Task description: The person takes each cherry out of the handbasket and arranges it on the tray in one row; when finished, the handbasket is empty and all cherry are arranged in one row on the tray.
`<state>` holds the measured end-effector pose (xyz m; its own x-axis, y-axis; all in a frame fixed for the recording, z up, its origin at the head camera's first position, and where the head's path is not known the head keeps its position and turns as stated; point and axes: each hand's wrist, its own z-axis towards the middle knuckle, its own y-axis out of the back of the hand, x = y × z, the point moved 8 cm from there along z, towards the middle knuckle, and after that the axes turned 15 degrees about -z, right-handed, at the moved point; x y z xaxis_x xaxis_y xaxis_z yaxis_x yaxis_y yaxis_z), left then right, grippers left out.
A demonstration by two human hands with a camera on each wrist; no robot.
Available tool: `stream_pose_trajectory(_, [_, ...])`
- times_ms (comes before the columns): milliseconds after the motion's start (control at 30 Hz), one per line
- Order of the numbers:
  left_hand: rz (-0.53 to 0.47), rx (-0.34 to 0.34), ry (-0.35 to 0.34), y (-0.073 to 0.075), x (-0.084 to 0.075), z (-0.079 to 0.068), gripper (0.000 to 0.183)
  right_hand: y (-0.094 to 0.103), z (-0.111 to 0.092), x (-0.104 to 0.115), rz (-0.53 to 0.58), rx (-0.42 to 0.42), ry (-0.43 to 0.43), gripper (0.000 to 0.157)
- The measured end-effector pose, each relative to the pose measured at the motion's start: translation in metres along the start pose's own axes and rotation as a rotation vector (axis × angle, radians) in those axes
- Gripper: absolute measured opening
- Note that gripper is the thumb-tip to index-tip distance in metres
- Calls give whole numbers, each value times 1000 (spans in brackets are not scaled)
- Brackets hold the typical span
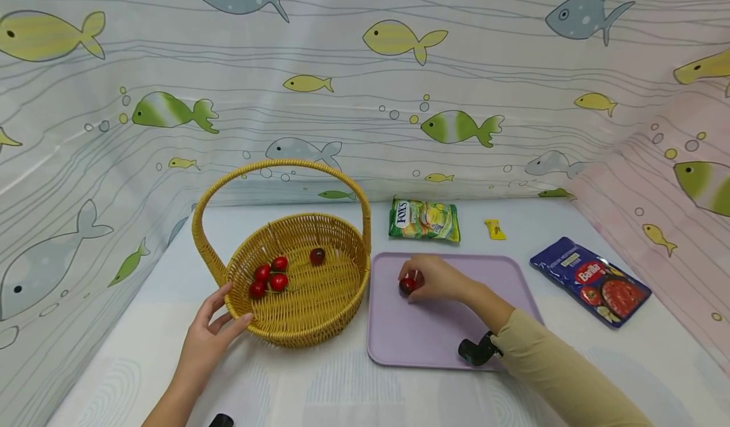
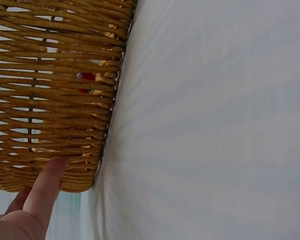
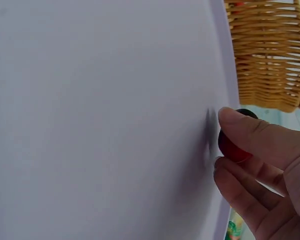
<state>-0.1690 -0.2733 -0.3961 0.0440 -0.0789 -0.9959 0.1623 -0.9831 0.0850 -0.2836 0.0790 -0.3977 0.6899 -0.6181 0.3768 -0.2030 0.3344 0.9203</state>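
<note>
My right hand (image 1: 436,279) pinches a dark red cherry (image 1: 407,286) between thumb and fingers, low over the lilac tray (image 1: 433,338). In the right wrist view the cherry (image 3: 233,145) shows between thumb and fingertips. A round woven basket (image 1: 302,335) with a tall arched handle stands left of the tray. Several red cherries (image 1: 279,282), some with green stems, lie in its left part, and one darker cherry (image 1: 317,256) lies apart toward the back. My left hand (image 1: 208,338) touches the basket's near left side with spread, fairly straight fingers; a fingertip (image 2: 55,167) rests on the outer weave.
Behind the tray lie a green Fox's candy bag (image 1: 424,220) and a small yellow wrapped candy (image 1: 495,229). A blue Barilla sauce pouch (image 1: 590,281) lies to the right. A fish-patterned curtain (image 1: 365,110) closes off the back and sides.
</note>
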Motion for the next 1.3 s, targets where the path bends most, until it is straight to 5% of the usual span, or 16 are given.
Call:
stream_pose_trajectory(333, [3, -1, 0, 0, -1, 0, 76, -5, -4, 1, -11, 77, -30, 30])
stream_pose_trajectory(900, [1, -5, 3, 0, 1, 1, 77, -7, -3, 13, -25, 58, 6, 32])
stream_pose_trajectory(1300, [-15, -2, 8, 1, 1, 1, 77, 9, -3, 22, -30, 46, 11, 34])
